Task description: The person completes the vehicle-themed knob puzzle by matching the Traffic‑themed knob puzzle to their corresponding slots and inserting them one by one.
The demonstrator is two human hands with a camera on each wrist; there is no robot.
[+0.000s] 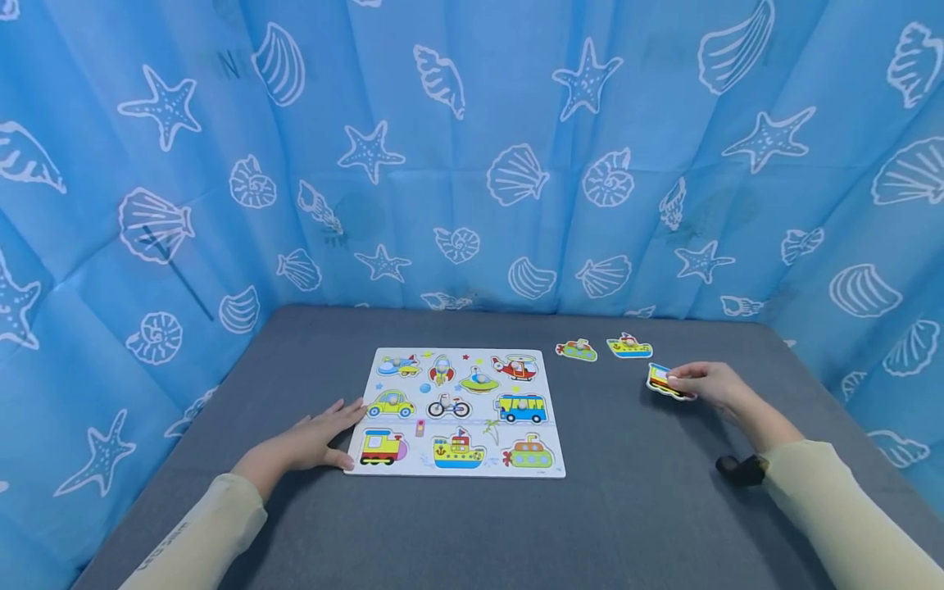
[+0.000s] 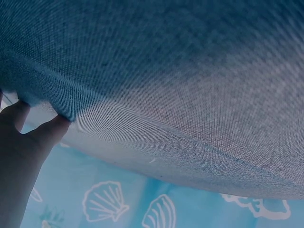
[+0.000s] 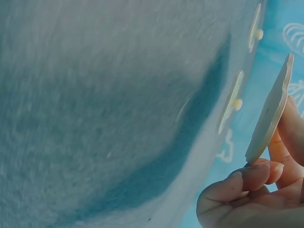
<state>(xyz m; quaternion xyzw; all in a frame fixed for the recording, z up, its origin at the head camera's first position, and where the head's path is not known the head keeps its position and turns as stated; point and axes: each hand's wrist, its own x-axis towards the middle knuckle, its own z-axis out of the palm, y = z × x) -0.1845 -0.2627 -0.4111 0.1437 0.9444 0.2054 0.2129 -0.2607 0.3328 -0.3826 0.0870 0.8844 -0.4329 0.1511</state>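
Note:
A white wooden puzzle board (image 1: 457,432) with colourful vehicle pictures lies on the table. My left hand (image 1: 317,437) rests at its left edge, fingers spread and touching the rim; the left wrist view shows part of this hand (image 2: 28,147) against the grey cloth. Off to the board's right, my right hand (image 1: 715,385) pinches a train puzzle piece (image 1: 659,378) above the table. Seen from the right wrist, that piece (image 3: 271,114) is tilted, its plain back and edge showing. Just beyond lie a submarine piece (image 1: 577,351) and a ship piece (image 1: 630,346), both with knobs.
Grey cloth covers the table (image 1: 627,524). A blue curtain (image 1: 457,164) printed with shells and starfish hangs behind it and along both sides. A small black object (image 1: 740,470) sits at the right wrist by the sleeve.

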